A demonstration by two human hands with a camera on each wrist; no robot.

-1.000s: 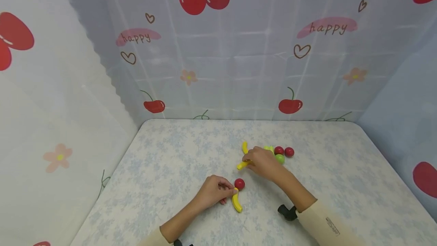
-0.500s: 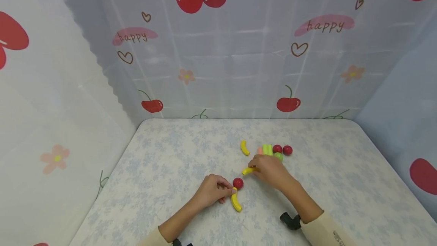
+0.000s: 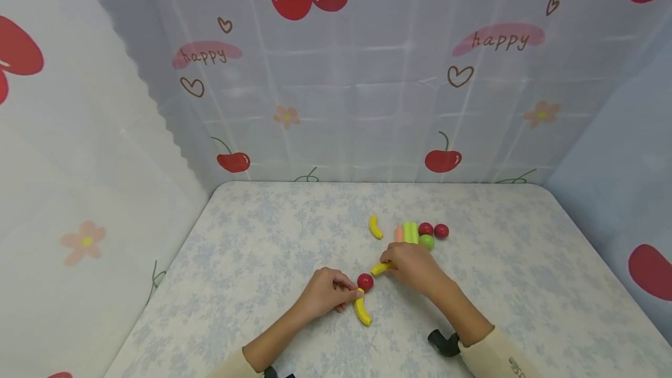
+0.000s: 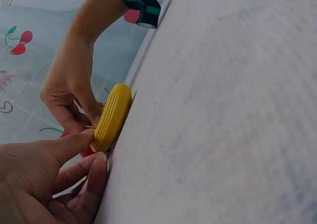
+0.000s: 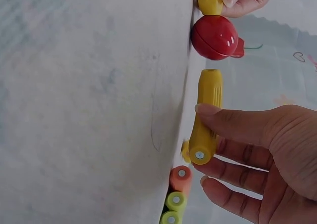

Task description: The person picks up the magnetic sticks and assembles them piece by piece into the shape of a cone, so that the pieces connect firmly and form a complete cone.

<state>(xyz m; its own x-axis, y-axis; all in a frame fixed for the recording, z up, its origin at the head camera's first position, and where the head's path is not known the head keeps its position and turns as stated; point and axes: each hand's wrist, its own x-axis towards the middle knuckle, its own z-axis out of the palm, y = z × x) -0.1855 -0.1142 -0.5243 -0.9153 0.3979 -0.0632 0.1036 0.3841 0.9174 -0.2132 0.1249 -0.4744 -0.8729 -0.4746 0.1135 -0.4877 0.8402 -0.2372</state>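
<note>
A curved yellow magnetic rod [image 3: 363, 312] lies on the table with one end against a red ball [image 3: 365, 282]. My left hand [image 3: 325, 294] pinches that rod near its ball end, and in the left wrist view the ribbed rod [image 4: 116, 112] shows between thumb and fingers. Across the ball, my right hand [image 3: 417, 267] holds a second curved yellow rod [image 3: 379, 269] between thumb and fingertips. Seen from the right wrist, this rod [image 5: 208, 87] points its free end at the red ball [image 5: 215, 37], a small gap apart. A silver disc shows in its other end.
Beyond my right hand sit light green rods [image 3: 410, 231], a salmon-pink rod [image 3: 399, 233], a green ball [image 3: 427, 242] and two more red balls [image 3: 426, 228]. Another curved yellow rod [image 3: 375, 227] lies left of them. A cherry-print curtain [image 3: 336, 92] hangs behind the table [image 3: 252, 238].
My right hand has brought its yellow rod nearer to me, toward the red ball, away from the loose yellow rod. My left hand and its rod stay in place.
</note>
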